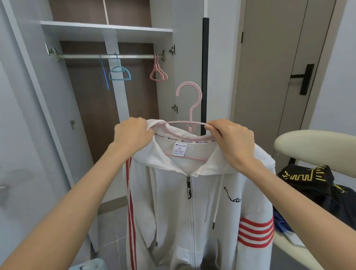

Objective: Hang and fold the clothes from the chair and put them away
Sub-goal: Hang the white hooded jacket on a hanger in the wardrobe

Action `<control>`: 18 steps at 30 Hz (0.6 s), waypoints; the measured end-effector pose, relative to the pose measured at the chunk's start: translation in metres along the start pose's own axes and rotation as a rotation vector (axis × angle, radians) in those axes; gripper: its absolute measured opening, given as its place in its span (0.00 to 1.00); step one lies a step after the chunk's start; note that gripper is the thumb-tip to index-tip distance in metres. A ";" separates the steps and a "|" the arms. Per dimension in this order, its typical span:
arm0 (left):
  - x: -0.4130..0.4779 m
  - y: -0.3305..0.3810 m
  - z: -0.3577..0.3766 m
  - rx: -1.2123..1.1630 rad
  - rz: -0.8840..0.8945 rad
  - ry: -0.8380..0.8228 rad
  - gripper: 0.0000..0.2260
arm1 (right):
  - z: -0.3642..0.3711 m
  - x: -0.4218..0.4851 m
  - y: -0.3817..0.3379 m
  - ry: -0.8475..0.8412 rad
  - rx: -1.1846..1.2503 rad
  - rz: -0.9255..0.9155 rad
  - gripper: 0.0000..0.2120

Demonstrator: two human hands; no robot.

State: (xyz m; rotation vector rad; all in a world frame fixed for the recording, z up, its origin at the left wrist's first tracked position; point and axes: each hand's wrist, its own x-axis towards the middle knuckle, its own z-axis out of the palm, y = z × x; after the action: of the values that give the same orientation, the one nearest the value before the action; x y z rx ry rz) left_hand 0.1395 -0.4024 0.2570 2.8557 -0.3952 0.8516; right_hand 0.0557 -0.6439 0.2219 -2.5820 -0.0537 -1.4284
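Our left hand [131, 132] is gripping the shoulder of the white hoodie [177, 208] while our right hand [233, 139] is pinching the pink hanger [191, 115] threaded inside it, in front of the open wardrobe [104, 28].

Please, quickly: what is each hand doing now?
Left hand: grips the white hoodie at its collar.
Right hand: pinches the pink hanger at its end.
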 end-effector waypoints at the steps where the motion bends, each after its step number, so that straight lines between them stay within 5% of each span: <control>1: 0.002 -0.001 -0.001 -0.078 -0.010 -0.018 0.13 | -0.001 -0.001 0.002 0.016 0.000 -0.013 0.12; 6: 0.018 0.006 -0.014 -0.909 -0.248 0.017 0.08 | -0.003 -0.002 0.012 0.057 -0.081 -0.146 0.12; 8: 0.021 0.016 -0.013 -1.046 -0.308 0.055 0.07 | -0.001 -0.004 0.011 0.044 -0.119 -0.246 0.10; 14: 0.019 0.003 0.003 -0.556 -0.064 -0.126 0.20 | 0.000 -0.008 0.021 -0.019 0.028 -0.023 0.12; 18: -0.004 0.006 0.027 -0.575 -0.320 0.063 0.26 | -0.003 -0.004 0.021 -0.014 0.009 0.016 0.13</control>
State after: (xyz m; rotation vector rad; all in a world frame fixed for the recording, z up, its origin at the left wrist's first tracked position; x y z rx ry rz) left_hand 0.1485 -0.4127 0.2329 2.2704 -0.1354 0.6357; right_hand 0.0536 -0.6652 0.2166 -2.5798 -0.0416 -1.4013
